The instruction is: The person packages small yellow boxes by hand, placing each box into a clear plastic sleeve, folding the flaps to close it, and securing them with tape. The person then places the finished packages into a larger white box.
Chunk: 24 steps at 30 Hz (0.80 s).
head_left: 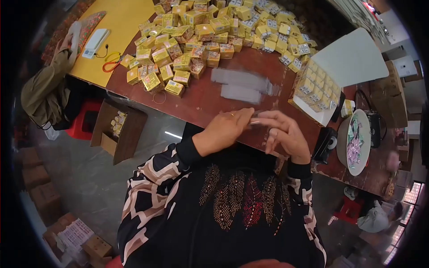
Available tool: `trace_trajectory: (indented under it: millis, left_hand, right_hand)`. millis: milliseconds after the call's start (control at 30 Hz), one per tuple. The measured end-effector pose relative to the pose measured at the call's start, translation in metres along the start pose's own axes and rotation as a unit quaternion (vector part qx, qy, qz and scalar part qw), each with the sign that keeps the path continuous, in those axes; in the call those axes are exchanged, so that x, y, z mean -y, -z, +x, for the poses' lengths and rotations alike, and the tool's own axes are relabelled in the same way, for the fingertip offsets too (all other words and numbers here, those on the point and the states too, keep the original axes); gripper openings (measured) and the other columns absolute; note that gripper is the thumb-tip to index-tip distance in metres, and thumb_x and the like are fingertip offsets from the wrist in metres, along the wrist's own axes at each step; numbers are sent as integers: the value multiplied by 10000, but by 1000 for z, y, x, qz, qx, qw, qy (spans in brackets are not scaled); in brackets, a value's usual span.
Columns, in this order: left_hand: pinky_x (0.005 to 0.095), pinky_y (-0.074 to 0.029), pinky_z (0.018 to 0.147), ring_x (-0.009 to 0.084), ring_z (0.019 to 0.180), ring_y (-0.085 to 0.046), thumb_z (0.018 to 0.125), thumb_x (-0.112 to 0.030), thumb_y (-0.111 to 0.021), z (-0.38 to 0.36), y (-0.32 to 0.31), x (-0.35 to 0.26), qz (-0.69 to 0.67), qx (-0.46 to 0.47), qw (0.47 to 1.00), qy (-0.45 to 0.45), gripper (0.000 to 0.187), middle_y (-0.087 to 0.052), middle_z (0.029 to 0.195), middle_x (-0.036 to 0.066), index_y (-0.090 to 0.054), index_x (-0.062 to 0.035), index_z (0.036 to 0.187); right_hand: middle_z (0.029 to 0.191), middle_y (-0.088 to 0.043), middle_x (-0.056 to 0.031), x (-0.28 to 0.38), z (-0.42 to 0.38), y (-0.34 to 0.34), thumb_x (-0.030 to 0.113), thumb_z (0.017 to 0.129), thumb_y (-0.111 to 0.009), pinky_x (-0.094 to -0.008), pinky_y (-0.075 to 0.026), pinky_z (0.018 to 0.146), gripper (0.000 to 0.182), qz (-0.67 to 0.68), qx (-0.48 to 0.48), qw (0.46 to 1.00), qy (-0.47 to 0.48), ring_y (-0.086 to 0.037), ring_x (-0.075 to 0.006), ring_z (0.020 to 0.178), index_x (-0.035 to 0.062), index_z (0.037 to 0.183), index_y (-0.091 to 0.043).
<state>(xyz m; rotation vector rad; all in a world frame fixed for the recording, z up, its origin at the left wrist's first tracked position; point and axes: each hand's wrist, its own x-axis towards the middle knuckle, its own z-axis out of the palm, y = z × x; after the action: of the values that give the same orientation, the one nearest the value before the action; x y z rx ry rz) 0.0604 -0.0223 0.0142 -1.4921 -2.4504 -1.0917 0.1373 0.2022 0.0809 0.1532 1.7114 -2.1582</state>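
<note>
My left hand (225, 129) is over the front edge of the red-brown table, its fingers pressed together and pointing right. What they pinch, if anything, is hidden. Facing it, my right hand (288, 136) has its fingers spread and curved, the fingertips right by those of my left hand. Just beyond both hands, clear plastic sleeves (241, 85) lie flat on the table, smeared by motion. A large heap of small yellow boxes (183, 62) covers the table behind them. To the right, a white carton (308, 108) with its lid raised holds rows of small yellow boxes.
A bowl (342, 143) of small wrapped packets stands at the right, beside a black tape dispenser (325, 145). Orange-handled scissors (111, 64) lie on the yellow tabletop (129, 22). A person's sleeve (47, 89) is at the left, above an open cardboard box (129, 134) on the floor.
</note>
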Motion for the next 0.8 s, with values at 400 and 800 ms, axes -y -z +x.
trace_trajectory:
  millis: [400, 800]
  left_hand:
    - [310, -524, 763, 193, 840, -674, 1046, -290, -472, 2, 14, -15, -453, -37, 866, 210, 423, -677, 1017, 138, -511, 26, 1324]
    - [383, -519, 922, 230, 1090, -613, 943, -271, -620, -101, 119, 14, -489, -311, 780, 237, 504, -584, 1208, 134, -481, 25, 1326]
  right_hand:
    - [1070, -685, -140, -18, 22, -2, 243, 1025, -542, -198, -483, 520, 331, -29, -116, 986, 115, -590, -81, 593, -22, 1219, -581]
    - [990, -671, -102, -21, 126, -87, 195, 918, -677, -290, -510, 599, 282, -311, -83, 918, 234, -643, -183, 679, 28, 1139, -626]
